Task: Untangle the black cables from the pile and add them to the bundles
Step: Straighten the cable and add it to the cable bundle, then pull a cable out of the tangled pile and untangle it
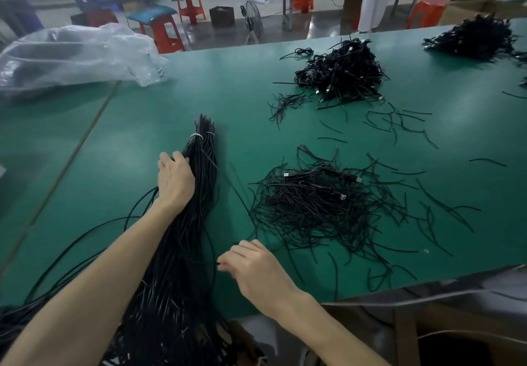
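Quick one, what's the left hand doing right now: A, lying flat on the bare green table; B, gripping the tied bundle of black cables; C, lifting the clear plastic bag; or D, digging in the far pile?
B: the left hand curls its fingers over the bundle near its white ties, while the right hand pinches a single cable.

A bare lane of green table (pixel 242 103) runs toward 12 o'clock, between the bundle (pixel 199 194) at 11 and the tangled pile (pixel 313 203) at 1. Farther out at 1 a heap (pixel 342 75) blocks the way. At 10 lies a plastic bag (pixel 71 55), possibly filled.
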Demonstrator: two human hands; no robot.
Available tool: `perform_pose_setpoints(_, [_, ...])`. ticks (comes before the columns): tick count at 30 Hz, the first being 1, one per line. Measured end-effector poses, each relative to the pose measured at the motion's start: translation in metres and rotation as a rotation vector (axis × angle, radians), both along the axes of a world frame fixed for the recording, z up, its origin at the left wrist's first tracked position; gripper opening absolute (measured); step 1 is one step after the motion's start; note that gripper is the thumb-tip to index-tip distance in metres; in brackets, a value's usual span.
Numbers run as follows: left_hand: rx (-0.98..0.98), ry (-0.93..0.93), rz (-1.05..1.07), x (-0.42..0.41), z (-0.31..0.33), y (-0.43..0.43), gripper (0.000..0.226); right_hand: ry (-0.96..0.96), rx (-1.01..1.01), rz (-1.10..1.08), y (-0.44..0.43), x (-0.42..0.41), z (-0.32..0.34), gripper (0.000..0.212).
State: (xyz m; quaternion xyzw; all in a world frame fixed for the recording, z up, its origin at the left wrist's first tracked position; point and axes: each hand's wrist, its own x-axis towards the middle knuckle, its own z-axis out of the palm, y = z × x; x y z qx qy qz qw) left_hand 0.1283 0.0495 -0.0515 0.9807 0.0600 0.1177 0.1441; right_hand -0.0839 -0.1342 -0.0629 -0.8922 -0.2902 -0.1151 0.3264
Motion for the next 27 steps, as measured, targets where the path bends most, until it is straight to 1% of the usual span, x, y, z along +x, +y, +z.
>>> perform_pose_setpoints(3, [-0.057,0.063,0.027,-0.001,-0.003,0.005,0.036,0.094,0.064,-0.038,-0.002,0.001,-0.002,0.027])
perform_pose_setpoints(5, [-0.044,0.094,0.012,-0.009,0.0,0.008,0.041,0.178,0.139,-0.083,-0.009,0.002,0.004,0.026])
perform_pose_setpoints(6, [-0.019,0.079,-0.016,-0.017,0.002,0.01,0.044,0.223,0.18,-0.107,-0.013,0.004,0.009,0.026])
perform_pose_setpoints(7, [-0.011,0.033,-0.057,-0.026,0.003,0.012,0.043,0.262,0.225,-0.131,-0.019,0.006,0.016,0.025])
perform_pose_setpoints(8, [-0.044,-0.04,-0.106,-0.037,0.007,0.015,0.036,0.289,0.282,-0.159,-0.025,0.009,0.022,0.023])
perform_pose_setpoints(9, [-0.103,-0.12,-0.155,-0.051,0.014,0.016,0.027,0.307,0.346,-0.194,-0.031,0.012,0.029,0.021])
perform_pose_setpoints(10, [-0.163,-0.198,-0.198,-0.065,0.023,0.017,0.023,0.321,0.413,-0.229,-0.036,0.016,0.037,0.021])
perform_pose_setpoints(12, [-0.272,-0.341,-0.274,-0.098,0.045,0.013,0.032,0.334,0.536,-0.273,-0.042,0.024,0.052,0.023])
perform_pose_setpoints(14, [-0.361,-0.394,-0.392,-0.135,0.061,0.006,0.041,0.323,0.626,-0.299,-0.043,0.031,0.065,0.025])
perform_pose_setpoints(15, [-0.401,-0.356,-0.462,-0.153,0.063,0.002,0.047,0.318,0.67,-0.311,-0.043,0.034,0.071,0.027])
perform_pose_setpoints(16, [-0.449,-0.274,-0.508,-0.169,0.06,-0.003,0.053,0.313,0.711,-0.32,-0.042,0.037,0.077,0.027])
perform_pose_setpoints(18, [-0.595,-0.026,-0.521,-0.189,0.048,-0.012,0.064,0.296,0.756,-0.306,-0.041,0.038,0.085,0.028])
perform_pose_setpoints(20, [-0.798,0.186,-0.467,-0.191,0.033,-0.019,0.068,0.29,0.754,-0.26,-0.041,0.036,0.089,0.027])
perform_pose_setpoints(21, [-0.939,0.263,-0.399,-0.186,0.028,-0.021,0.068,0.292,0.747,-0.236,-0.042,0.034,0.088,0.026])
perform_pose_setpoints(23, [-1.303,0.41,-0.236,-0.172,0.023,-0.021,0.074,0.311,0.716,-0.178,-0.046,0.029,0.085,0.025])
perform_pose_setpoints(24, [-1.517,0.448,-0.176,-0.165,0.023,-0.018,0.075,0.332,0.683,-0.141,-0.048,0.026,0.081,0.025])
perform_pose_setpoints(25, [-1.767,0.448,-0.135,-0.158,0.026,-0.015,0.071,0.361,0.636,-0.104,-0.051,0.023,0.076,0.024])
perform_pose_setpoints(27, [-2.257,0.355,-0.007,-0.146,0.037,-0.008,0.048,0.433,0.535,-0.035,-0.057,0.015,0.063,0.025])
